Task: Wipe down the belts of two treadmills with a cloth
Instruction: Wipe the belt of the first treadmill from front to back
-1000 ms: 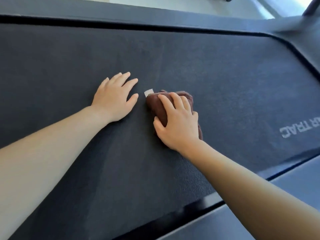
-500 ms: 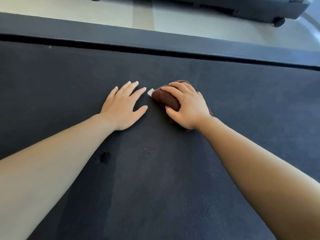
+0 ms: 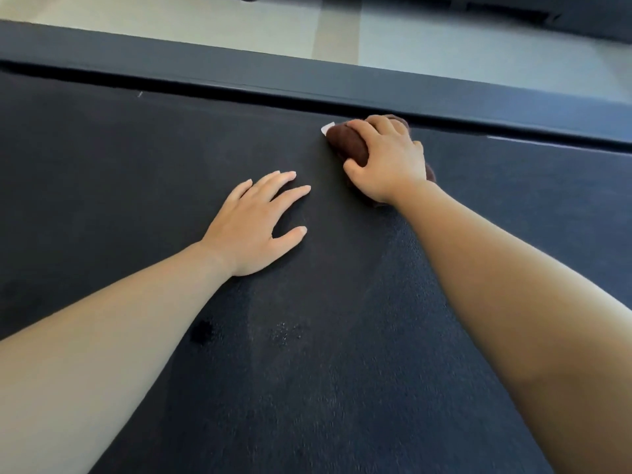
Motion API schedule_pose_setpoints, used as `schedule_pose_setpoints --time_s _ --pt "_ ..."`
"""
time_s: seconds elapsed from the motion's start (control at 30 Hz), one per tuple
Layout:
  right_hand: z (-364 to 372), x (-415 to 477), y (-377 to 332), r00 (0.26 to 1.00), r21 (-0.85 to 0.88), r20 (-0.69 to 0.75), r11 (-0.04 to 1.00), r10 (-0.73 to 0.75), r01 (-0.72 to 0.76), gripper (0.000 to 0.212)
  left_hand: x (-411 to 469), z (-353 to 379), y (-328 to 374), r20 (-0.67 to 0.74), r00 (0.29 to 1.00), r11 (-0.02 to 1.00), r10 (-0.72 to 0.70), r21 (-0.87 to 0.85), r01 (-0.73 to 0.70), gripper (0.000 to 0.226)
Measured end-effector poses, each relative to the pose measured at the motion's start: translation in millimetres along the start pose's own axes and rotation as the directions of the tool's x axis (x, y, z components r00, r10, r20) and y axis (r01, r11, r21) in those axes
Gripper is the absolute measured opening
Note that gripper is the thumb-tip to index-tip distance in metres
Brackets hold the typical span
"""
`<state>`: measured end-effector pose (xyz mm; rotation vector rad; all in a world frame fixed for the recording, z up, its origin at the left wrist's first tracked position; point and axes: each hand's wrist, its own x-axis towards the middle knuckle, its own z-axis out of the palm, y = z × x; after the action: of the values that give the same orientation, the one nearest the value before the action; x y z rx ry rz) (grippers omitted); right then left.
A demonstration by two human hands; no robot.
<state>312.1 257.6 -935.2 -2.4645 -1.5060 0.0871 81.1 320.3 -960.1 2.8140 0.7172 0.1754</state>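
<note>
A black treadmill belt (image 3: 119, 186) fills most of the view. My right hand (image 3: 386, 162) presses a bunched dark brown cloth (image 3: 347, 145) with a small white tag onto the belt, close to its far edge. My left hand (image 3: 254, 224) lies flat on the belt with fingers spread, nearer to me and left of the cloth, holding nothing. A damp streak runs down the belt between my arms.
The dark side rail (image 3: 307, 75) of the treadmill runs along the far edge of the belt. Beyond it lies pale floor (image 3: 205, 25), and a second dark machine (image 3: 513, 12) shows at the top right.
My right hand has pushed the cloth away from me, up to the belt's far edge beside the rail. My left hand stayed flat on the belt.
</note>
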Motion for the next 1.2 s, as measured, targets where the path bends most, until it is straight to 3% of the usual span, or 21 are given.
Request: schedule_pose_setpoints --time_s 0.3,0.47,0.57,0.83,0.93,1.1,1.2 --pt "4 -97 -49 0.986 -0.034 -0.019 0.985 0.166 -0.167 0.059 -9 2 4 -0.049 0.999 0.999 -0.008 -0.050 0.005 0.053" --pt "7 -209 -98 0.985 -0.031 -0.049 0.985 0.166 -0.167 0.061 -72 -7 6 0.115 0.990 0.994 0.083 -0.075 -0.075 0.057" --pt "5 -285 -117 0.976 -0.008 -0.055 0.977 0.211 -0.212 0.062 -124 -15 3 0.140 0.979 0.986 0.146 -0.105 -0.132 0.057" --pt "4 -345 -111 0.868 -0.025 -0.147 0.876 0.473 -0.482 0.065 -188 -6 32 0.133 0.973 0.981 0.189 -0.066 -0.182 0.062" --pt "6 -349 -119 0.886 -0.047 -0.129 0.890 0.446 -0.454 0.063 -194 -5 36 0.126 0.960 0.967 0.252 -0.061 -0.246 0.065" --pt "3 -382 -121 0.970 -0.024 -0.039 0.970 0.239 -0.240 0.059 -212 -9 51 0.148 0.949 0.960 0.277 -0.090 -0.266 0.076" --pt "-8 -396 -94 0.973 -0.052 -0.024 0.971 0.231 -0.232 0.063 -224 -7 72 0.203 0.899 0.921 0.389 -0.118 -0.371 0.075"
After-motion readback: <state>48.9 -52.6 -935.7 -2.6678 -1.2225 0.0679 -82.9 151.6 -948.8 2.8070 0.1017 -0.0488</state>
